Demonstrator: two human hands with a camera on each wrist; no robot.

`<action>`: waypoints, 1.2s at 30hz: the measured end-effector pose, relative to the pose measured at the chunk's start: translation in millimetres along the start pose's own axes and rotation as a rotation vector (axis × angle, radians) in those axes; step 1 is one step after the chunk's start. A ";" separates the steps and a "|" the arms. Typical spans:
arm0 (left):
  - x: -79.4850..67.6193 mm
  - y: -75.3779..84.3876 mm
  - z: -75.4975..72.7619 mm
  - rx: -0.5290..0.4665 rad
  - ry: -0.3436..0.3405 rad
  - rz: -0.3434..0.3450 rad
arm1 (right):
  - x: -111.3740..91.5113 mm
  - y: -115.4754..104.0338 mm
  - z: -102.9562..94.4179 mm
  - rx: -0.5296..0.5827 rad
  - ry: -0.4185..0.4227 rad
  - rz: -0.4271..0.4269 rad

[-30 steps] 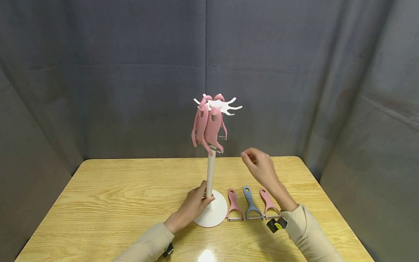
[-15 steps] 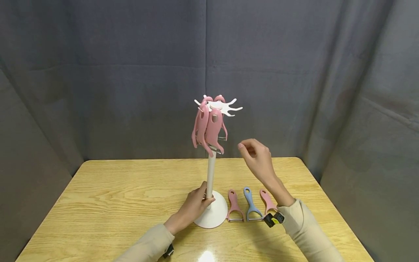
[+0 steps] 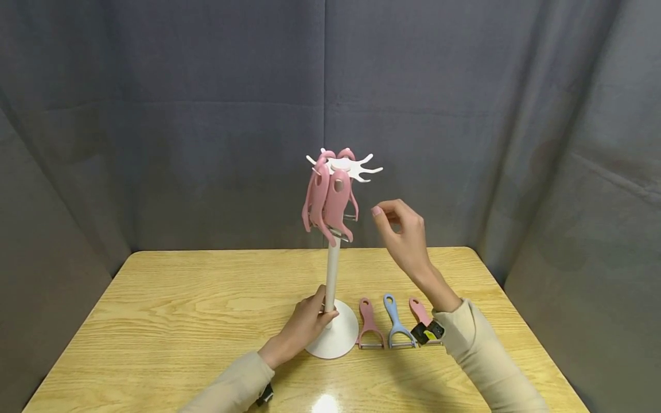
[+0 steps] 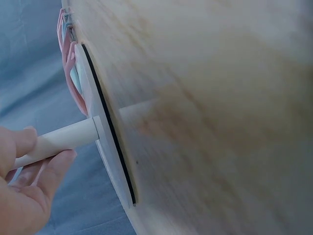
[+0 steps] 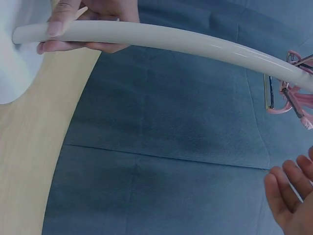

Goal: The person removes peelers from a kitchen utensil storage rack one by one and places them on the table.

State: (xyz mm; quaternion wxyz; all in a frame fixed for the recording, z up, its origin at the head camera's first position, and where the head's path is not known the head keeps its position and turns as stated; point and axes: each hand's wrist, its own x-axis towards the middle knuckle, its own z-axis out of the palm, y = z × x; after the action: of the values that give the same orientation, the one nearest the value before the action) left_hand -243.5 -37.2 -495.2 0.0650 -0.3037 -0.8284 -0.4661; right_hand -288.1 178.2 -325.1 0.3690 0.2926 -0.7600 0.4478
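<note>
My left hand (image 3: 304,327) grips the white pole (image 3: 333,275) of a hook stand low down, just above its round base (image 3: 333,342). The left wrist view shows the thumb and fingers around the pole (image 4: 73,138). Several pink peelers (image 3: 338,203) hang from hooks on the left and front of the white top (image 3: 347,166); hooks on its right are bare. My right hand (image 3: 405,235) is raised to the right of the hanging peelers, apart from them. Its fingers are loosely curled, and the right wrist view shows nothing in that hand (image 5: 296,200).
On the wooden table (image 3: 196,310), right of the base, lie a pink peeler (image 3: 367,315), a blue peeler (image 3: 392,312) and another pink peeler (image 3: 419,310) in a row. My right wrist partly covers the last one. Grey curtains (image 3: 217,132) surround the table.
My right hand has risen and shifted slightly left towards the top of the stand. My left hand, the stand and the peelers have stayed in place.
</note>
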 end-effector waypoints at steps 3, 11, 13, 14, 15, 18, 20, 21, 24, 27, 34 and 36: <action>1.1 0.3 -0.5 0.000 -0.001 0.003 | 7.1 -4.6 2.4 0.039 0.031 -0.059; 0.9 -1.6 0.6 0.003 -0.011 0.005 | 22.4 -46.9 4.1 0.143 0.014 -0.050; 0.8 -2.2 0.9 -0.002 -0.014 0.001 | 25.2 -50.2 5.3 0.172 -0.001 -0.025; 0.9 -2.3 1.0 -0.002 -0.015 0.000 | 26.5 -48.5 6.7 0.187 -0.008 -0.017; 1.0 -2.2 1.0 -0.002 -0.015 -0.002 | 27.7 -45.6 8.3 0.202 -0.015 -0.011; 2.1 -2.2 0.7 0.004 -0.011 0.003 | 31.6 -35.1 13.7 0.248 -0.031 -0.001; 2.8 -1.9 0.8 0.005 -0.011 0.003 | 33.7 -28.4 17.4 0.270 -0.041 0.011; 2.9 -1.9 0.9 0.005 -0.011 0.000 | 34.8 -27.7 18.6 0.279 -0.046 0.018; 3.0 -1.6 1.3 0.002 -0.015 -0.013 | 37.0 -28.5 21.5 0.285 -0.063 0.049; 2.9 -1.2 1.9 0.009 -0.019 -0.026 | 37.9 -29.8 23.2 0.274 -0.079 0.070; 3.6 -1.6 1.7 0.016 -0.039 -0.048 | 38.3 -32.6 23.9 0.280 -0.113 0.128; 4.0 -1.8 1.4 0.007 -0.050 -0.052 | 38.3 -32.9 23.1 0.292 -0.122 0.135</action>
State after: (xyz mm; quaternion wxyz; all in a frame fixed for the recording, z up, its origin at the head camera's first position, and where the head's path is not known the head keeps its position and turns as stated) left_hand -247.5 -35.0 -495.8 0.0332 -0.2935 -0.8389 -0.4571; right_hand -290.8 139.1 -285.9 0.2447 0.3180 -0.7260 0.5585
